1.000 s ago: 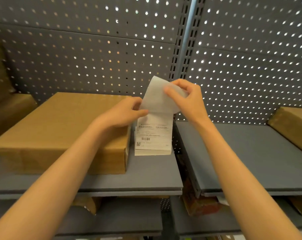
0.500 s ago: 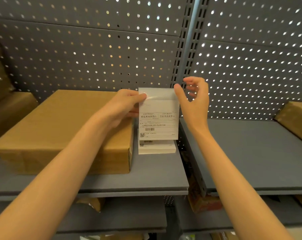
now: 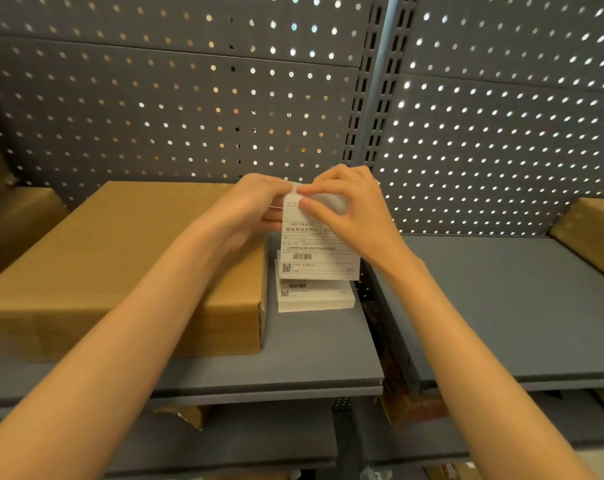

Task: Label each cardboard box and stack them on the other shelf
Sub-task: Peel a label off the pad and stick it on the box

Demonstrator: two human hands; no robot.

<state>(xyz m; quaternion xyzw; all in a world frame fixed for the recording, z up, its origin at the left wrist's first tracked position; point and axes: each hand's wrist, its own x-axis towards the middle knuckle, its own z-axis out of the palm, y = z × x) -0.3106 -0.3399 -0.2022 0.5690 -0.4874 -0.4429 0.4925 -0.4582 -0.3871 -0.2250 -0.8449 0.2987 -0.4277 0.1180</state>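
A large brown cardboard box (image 3: 113, 258) lies flat on the left grey shelf (image 3: 293, 372). To its right sits a small stack of white shipping labels (image 3: 314, 297). Above that stack I hold one printed label (image 3: 314, 251) upright with both hands. My left hand (image 3: 252, 206) pinches its top left corner. My right hand (image 3: 349, 209) pinches the top edge, where a pale strip of backing curls away. The label's upper right part is hidden behind my right hand.
The right grey shelf (image 3: 508, 306) holds another cardboard box (image 3: 591, 237) at its far right edge. More brown boxes (image 3: 13, 223) stand at the far left. A perforated grey panel backs both shelves, with a slotted upright (image 3: 373, 98) between them. Lower shelves hold more items.
My right hand, which was apart from the label half a second ago, has come back onto its top edge. Both hands now pinch the label's top together.
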